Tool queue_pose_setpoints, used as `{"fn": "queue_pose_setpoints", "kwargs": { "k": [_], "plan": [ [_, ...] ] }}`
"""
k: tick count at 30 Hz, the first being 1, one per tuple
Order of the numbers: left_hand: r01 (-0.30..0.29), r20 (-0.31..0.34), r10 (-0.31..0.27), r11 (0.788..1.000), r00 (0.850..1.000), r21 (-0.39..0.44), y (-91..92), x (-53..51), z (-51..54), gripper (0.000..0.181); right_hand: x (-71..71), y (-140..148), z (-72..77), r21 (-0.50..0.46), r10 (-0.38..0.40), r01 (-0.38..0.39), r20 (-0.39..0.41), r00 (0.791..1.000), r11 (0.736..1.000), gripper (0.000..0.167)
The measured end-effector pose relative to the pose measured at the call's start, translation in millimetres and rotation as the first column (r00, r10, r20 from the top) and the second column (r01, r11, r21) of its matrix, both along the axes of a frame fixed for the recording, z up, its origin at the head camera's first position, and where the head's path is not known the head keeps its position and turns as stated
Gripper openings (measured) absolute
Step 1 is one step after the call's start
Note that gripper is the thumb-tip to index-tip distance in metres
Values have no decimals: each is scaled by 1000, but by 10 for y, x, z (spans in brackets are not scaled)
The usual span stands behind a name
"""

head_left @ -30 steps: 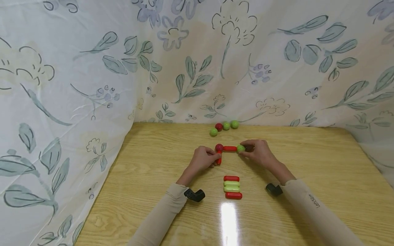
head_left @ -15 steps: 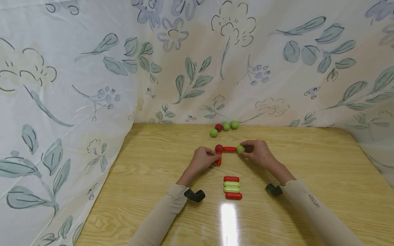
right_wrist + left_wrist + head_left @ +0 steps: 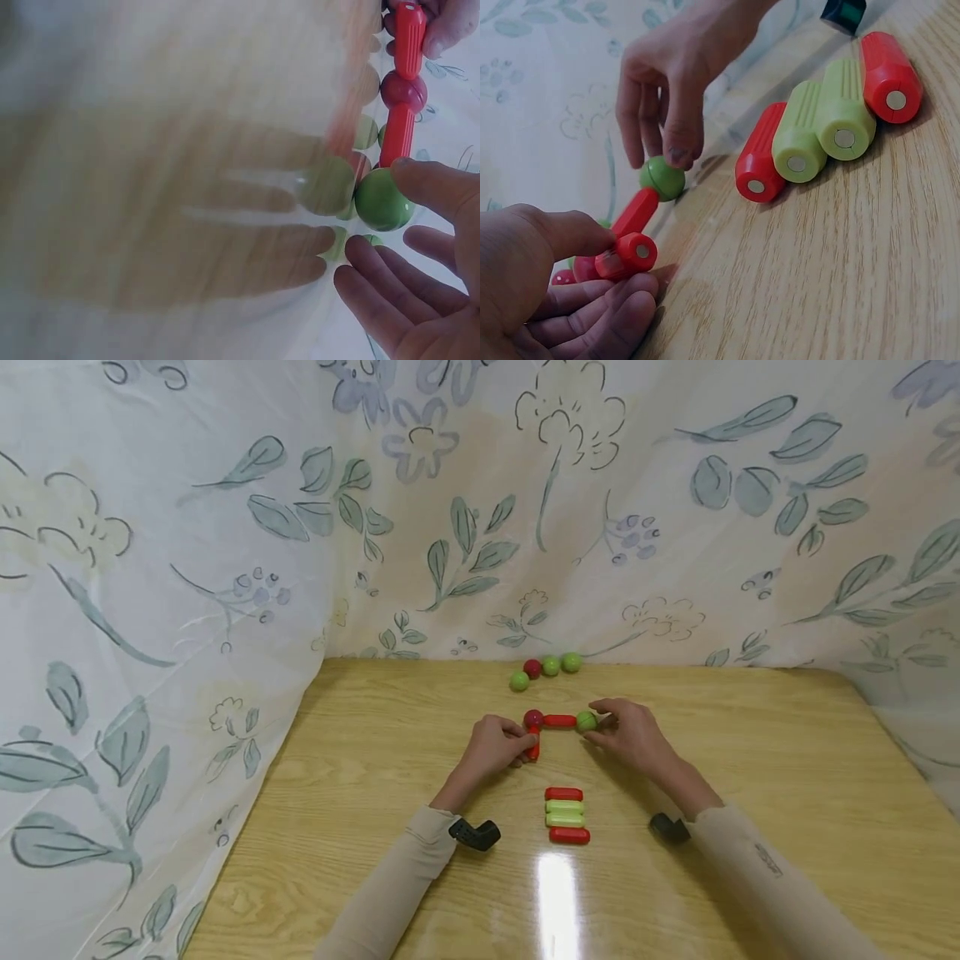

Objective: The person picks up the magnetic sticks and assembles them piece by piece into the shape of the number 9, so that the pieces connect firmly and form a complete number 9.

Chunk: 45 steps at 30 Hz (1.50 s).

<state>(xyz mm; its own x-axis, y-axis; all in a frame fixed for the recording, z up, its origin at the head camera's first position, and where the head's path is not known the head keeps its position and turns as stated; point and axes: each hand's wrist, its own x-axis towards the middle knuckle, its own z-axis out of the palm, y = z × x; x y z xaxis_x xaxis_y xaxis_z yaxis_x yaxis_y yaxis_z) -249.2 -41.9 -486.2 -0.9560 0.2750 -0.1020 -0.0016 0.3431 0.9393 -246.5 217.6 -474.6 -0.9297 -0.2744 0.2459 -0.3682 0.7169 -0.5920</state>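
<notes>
My left hand pinches a short red magnetic rod between thumb and fingers. That rod meets a dark red ball, from which a second red magnetic rod runs right to a green ball. Together the pieces form a corner on the table. Beside the green ball, my right hand has its fingers spread apart. In the right wrist view its thumb lies at or just over the green ball, while the other fingers are off it; whether the thumb touches cannot be told.
Nearer to me on the wooden table lie two red rods and two light green rods in a row, with round metal ends. Several loose balls, green and dark red, sit near the back edge before a floral cloth.
My right hand's fingers have loosened from the green ball and moved slightly away to the right. The left hand still pinches the red magnetic rod in the same place.
</notes>
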Motion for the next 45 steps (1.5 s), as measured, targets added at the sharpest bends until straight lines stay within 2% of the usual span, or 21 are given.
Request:
{"fn": "queue_pose_setpoints", "kwargs": {
  "k": [8,12,16,21,29,33,38,45],
  "plan": [
    [-6,8,6,1000,1000,-3,-3,-3,-4,15,184,16,51,28,0,1,-57,998,1000,38],
    [-4,7,4,1000,1000,-2,2,10,23,14,265,-32,55,-5,21,-21,-42,999,1000,29],
    [-11,8,11,1000,1000,-5,-3,22,42,14,283,-118,47,-40,83,-83,-4,997,996,23],
    [-20,27,20,1000,999,-13,-14,13,16,15,206,-214,74,-23,141,-141,22,990,990,17],
    [-7,18,7,1000,1000,-7,-17,-9,10,15,-109,-343,414,0,167,-167,-13,986,986,15],
    [-9,1,9,1000,1000,2,-12,-18,8,16,-224,-374,495,29,172,-173,10,985,985,16],
    [-44,-9,44,999,999,2,-2,-23,5,15,-255,-393,475,54,193,-196,54,980,979,16],
    [-83,-16,82,996,996,-17,-2,-14,19,14,-114,-245,301,77,219,-231,133,967,970,12]
  ]
}}
